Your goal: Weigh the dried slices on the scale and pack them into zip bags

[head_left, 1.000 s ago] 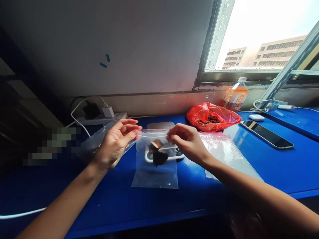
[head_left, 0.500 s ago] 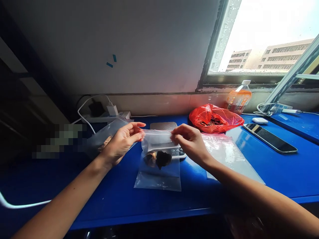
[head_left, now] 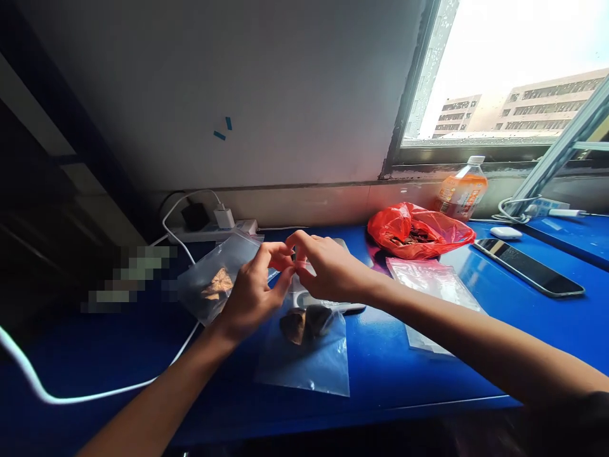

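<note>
A clear zip-lock bag hangs over the front of a kitchen scale, with brown, dried-looking pieces inside. My left hand pinches the bag's top edge between thumb and fingers. Right beside it, my right hand is also closed on that edge, and the fingertips of both hands nearly meet. The fingers hide most of the bag's mouth and much of the scale. Left of my left hand lies another clear bag holding a tan, dried-looking piece.
A red plastic bag of dark dried pieces stands behind a stack of clear bags. At the right are a phone, a white earbud case and a drink bottle. A power strip and white cable are at left.
My right hand has moved left along the bag's top edge until it is beside my left hand. The bag's lower part has swung nearer to me. The view has shifted slightly.
</note>
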The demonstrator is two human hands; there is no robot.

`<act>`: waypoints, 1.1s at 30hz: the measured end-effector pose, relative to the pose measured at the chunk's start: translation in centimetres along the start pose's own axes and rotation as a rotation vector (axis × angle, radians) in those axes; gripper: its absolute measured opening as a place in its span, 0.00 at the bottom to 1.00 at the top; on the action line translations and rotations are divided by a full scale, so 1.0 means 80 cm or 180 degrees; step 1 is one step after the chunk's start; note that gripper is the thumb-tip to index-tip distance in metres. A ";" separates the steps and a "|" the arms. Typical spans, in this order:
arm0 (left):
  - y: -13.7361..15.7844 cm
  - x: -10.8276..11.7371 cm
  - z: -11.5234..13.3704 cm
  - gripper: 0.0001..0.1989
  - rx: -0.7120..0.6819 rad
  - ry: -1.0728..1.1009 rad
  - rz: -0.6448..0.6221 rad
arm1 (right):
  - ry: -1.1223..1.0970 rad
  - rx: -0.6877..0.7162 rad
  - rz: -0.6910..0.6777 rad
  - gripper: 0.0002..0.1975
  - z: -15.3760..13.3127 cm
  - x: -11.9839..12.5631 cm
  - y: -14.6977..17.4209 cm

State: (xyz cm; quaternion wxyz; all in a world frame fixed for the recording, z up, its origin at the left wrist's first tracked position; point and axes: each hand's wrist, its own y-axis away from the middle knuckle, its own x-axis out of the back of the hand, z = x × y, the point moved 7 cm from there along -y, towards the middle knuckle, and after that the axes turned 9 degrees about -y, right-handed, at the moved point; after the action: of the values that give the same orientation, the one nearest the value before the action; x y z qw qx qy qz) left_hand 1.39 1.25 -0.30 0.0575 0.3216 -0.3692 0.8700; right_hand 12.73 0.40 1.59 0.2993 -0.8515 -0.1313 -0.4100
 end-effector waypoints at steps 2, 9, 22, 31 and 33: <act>-0.001 0.002 -0.006 0.14 0.0138 -0.0020 0.0039 | -0.0135 -0.0151 0.0025 0.15 0.001 -0.002 0.000; -0.004 0.000 -0.005 0.11 -0.0015 -0.0340 -0.0214 | -0.0498 -0.0250 0.0396 0.25 0.007 0.001 -0.001; -0.010 0.034 0.010 0.08 -0.0086 -0.0816 0.0417 | -0.0581 -0.0204 0.1076 0.11 0.004 0.013 0.027; -0.015 0.054 0.001 0.09 0.0189 -0.0642 0.0472 | -0.0338 -0.0055 0.1259 0.10 0.022 0.033 0.059; -0.016 0.053 0.005 0.10 0.0256 -0.0618 0.0451 | -0.0312 -0.0026 0.1287 0.11 0.023 0.038 0.065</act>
State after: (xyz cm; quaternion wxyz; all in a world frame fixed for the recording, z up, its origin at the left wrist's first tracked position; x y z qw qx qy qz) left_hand -1.35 1.30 3.23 -0.0531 0.3796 -0.3596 0.8508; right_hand 18.24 -2.64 0.93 0.3653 -0.8806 0.0294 -0.3003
